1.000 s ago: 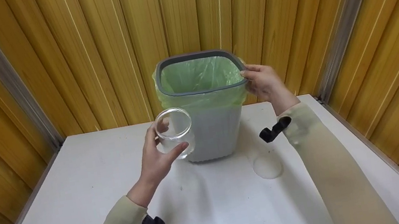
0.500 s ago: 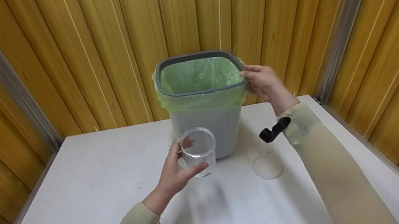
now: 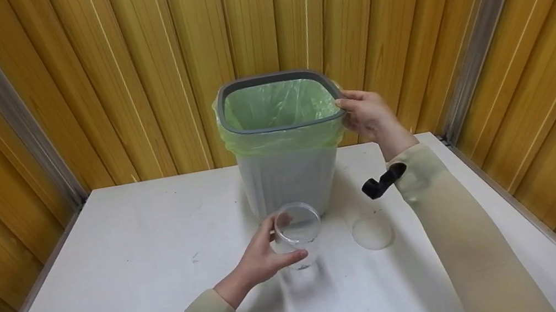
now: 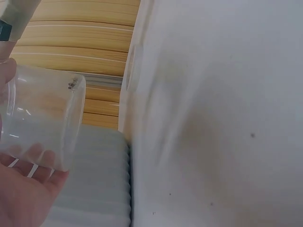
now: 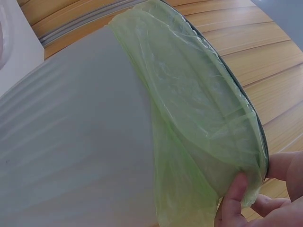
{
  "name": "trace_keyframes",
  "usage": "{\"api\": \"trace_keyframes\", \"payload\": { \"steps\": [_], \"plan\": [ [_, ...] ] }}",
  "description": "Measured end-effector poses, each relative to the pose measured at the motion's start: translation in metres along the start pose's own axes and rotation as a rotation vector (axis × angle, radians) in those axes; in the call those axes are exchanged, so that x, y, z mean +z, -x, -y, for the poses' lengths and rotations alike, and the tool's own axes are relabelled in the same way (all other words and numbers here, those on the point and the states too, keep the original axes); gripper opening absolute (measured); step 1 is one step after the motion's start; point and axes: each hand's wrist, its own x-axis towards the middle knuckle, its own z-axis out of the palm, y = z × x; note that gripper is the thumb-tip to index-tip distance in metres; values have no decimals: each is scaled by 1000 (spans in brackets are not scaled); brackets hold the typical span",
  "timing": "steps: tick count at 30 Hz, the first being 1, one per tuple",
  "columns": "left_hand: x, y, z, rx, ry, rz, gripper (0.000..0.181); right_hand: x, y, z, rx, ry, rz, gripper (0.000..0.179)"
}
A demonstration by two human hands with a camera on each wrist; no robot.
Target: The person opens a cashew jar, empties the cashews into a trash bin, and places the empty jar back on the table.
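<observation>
My left hand (image 3: 263,258) holds a clear plastic jar (image 4: 45,113) around its side, thumb in front and fingers behind. The jar has no lid on, and its open mouth faces up in the head view. A few small dark specks show near its base in the left wrist view. My right hand (image 3: 369,116) grips the right rim of a grey trash can (image 3: 287,177), thumb on top. A green bag (image 5: 199,104) lines the can and folds down over its outside. On the table to the right of the jar lies a clear round lid (image 3: 373,233).
The can stands at the back middle of a white table (image 3: 150,265), near the wood-patterned wall (image 3: 251,20). More wood-patterned walls rise at left and right. Small dark specks dot the tabletop.
My left hand has brought the jar down and to the right, away from the can's rim toward the table. The right hand and the can have stayed in place.
</observation>
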Motion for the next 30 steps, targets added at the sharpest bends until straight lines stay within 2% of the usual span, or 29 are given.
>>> {"api": "trace_keyframes", "payload": {
  "steps": [8, 11, 19, 25, 30],
  "plan": [
    [9, 5, 13, -13, 15, 92, 81, -1, 0, -1, 0, 29, -6, 56],
    [9, 6, 15, -21, 23, 110, 79, -1, 1, 0, -2, 54, -11, 57],
    [8, 9, 23, -32, 19, 170, 82, -1, 0, -1, -12, 31, 2, 55],
    [9, 11, 25, -70, 45, 219, 86, -2, 1, -1, -18, 20, 11, 55],
    [11, 11, 25, -114, 64, 233, 86, -2, 1, -1, -13, 22, 8, 56]
  ]
}}
